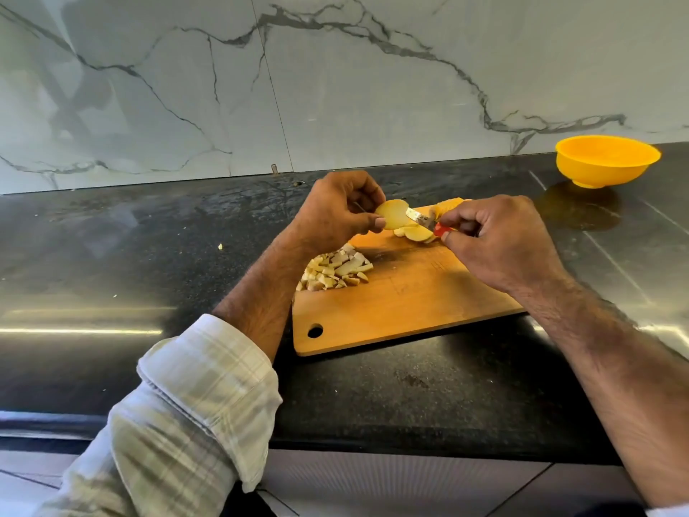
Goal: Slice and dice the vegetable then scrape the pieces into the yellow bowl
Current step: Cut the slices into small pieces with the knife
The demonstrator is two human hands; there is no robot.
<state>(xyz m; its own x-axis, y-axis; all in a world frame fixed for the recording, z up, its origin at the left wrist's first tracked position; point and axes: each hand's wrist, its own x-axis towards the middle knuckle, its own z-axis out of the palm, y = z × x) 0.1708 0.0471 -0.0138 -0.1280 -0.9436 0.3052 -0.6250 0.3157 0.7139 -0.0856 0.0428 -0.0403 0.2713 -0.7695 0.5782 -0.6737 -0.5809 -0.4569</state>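
**Halfway through the chopping, bowl not yet filled**

The person stands at the dark surface (149,236) with a wooden cutting board (402,311) in front of them. The left hand (335,210) pinches a pale round vegetable slice (391,216) between thumb and fingers, lifted just above the far edge of the board. The right hand (496,240) has its grip closed round the red handle of a small knife (425,220), whose blade meets the held slice. A few more slices (415,233) lie on the board just beneath the hands, and something yellowish sits behind the knife, too hidden to name.

A heap of diced pieces (335,272) rests at the left edge of the board, so part of the dicing looks done. The slices remain to be cut, by my reckoning. The yellow bowl (607,160) stands well apart, far right against the marble wall; nothing shows inside it from here, so the scraping seems wholly left to do.
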